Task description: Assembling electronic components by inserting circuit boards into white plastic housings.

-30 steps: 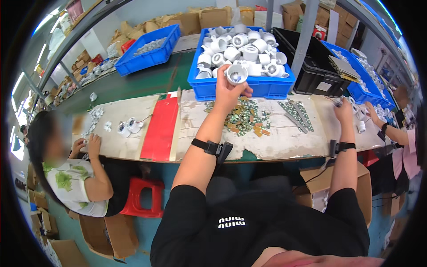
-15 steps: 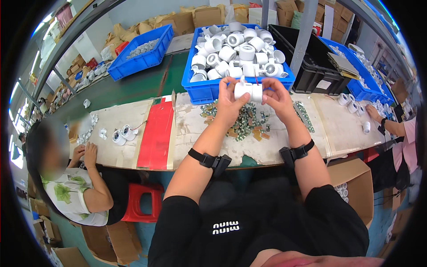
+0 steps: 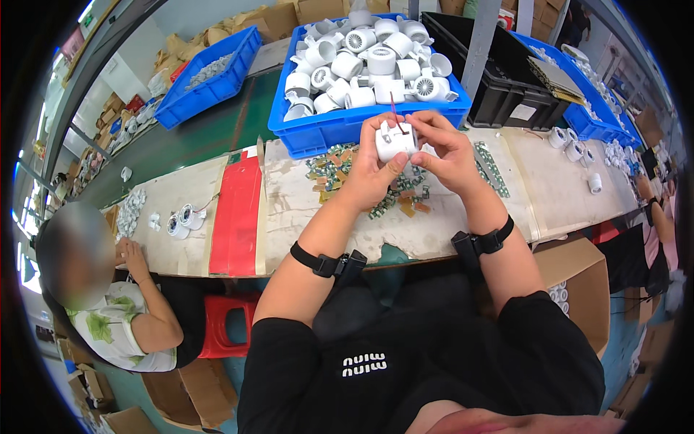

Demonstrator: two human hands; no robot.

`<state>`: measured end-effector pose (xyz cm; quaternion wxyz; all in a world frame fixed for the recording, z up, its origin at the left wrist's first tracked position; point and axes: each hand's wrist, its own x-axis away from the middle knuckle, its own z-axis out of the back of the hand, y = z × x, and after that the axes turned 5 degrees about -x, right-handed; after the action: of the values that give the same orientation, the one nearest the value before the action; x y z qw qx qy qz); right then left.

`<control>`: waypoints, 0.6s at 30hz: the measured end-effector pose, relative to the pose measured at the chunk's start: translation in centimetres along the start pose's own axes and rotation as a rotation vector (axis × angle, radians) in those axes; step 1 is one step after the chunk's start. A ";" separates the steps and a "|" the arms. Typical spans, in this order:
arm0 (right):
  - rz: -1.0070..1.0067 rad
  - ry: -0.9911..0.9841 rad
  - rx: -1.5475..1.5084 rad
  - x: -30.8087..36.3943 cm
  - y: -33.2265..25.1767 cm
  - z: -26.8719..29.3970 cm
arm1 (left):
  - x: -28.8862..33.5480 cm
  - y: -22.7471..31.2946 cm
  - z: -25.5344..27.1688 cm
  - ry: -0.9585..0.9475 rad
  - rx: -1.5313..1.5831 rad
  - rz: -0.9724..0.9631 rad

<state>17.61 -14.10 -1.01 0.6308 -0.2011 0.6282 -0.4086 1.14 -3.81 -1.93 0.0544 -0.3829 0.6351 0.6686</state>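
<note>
Between my two hands is a white plastic fan housing (image 3: 395, 142), a short cylinder with thin dark and reddish wires standing out of its upper side. My left hand (image 3: 370, 168) wraps its left side, thumb along the front. My right hand (image 3: 444, 150) pinches at its right edge near the wires; the fingertips partly hide what they grip there. Just beneath my hands, small green and tan circuit boards (image 3: 334, 173) lie in a loose pile on the worktable (image 3: 289, 235). Behind them stands a blue crate (image 3: 318, 137) heaped with similar white housings (image 3: 381, 61).
A black bin (image 3: 499, 79) adjoins the crate, and another blue crate (image 3: 210, 87) rests at far left. A red strip (image 3: 238, 217) crosses the table. One co-worker (image 3: 123, 311) sits at left; another person's arm (image 3: 654, 210) shows at right. An open carton (image 3: 578, 278) stands below the table edge.
The housing has been turned in my hands, so its wires now stand up from the top. My right fingers have shifted over its upper edge. The whole view has shifted slightly.
</note>
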 end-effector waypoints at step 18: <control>-0.733 -0.038 0.062 -0.6 1.6 -0.8 | 0.1 -1.5 1.7 0.425 0.077 0.075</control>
<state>17.30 -12.52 -2.00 0.4600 -0.4014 0.4899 -0.6223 1.15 -2.07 -3.33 -0.0911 -0.4889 0.6713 0.5497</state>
